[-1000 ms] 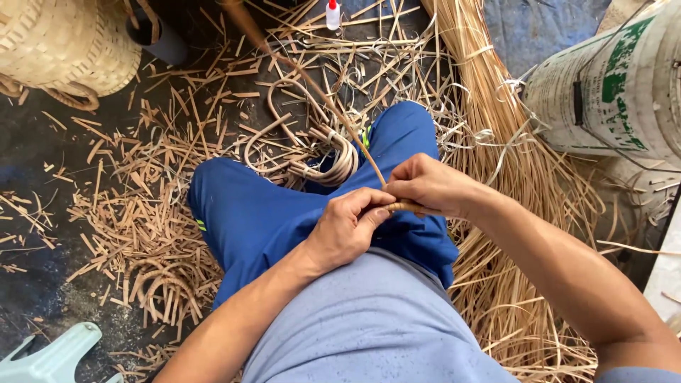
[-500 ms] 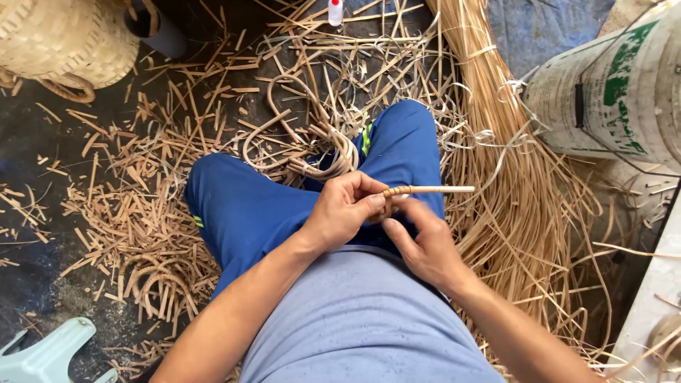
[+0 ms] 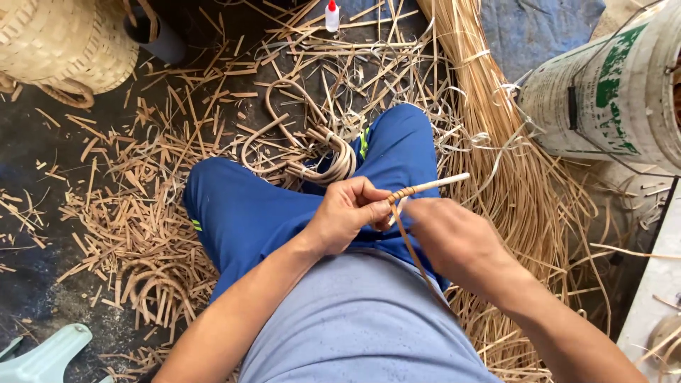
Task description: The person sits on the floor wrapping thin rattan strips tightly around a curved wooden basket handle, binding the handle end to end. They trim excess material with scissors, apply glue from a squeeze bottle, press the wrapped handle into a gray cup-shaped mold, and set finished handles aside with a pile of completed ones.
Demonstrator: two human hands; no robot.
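Since a moment ago, the right hand [image 3: 461, 241] has dropped to 4 o'clock of the left hand [image 3: 351, 216]; both grip the rattan rod [image 3: 425, 188], its thin strip [image 3: 408, 245] trailing.

Our left hand [image 3: 347, 216] and right hand [image 3: 454, 241] meet over our lap, and the air above our blue-trousered knees [image 3: 269, 213] is open, so we could lift or draw either hand back freely. Ahead, coiled cane loops [image 3: 312, 152] lie just beyond the knees amid scattered cane offcuts [image 3: 135, 213]. To our right a thick bundle of long cane strands [image 3: 511, 170] and a white drum [image 3: 610, 92] crowd that side, while a woven basket [image 3: 57, 42] blocks the far left corner.
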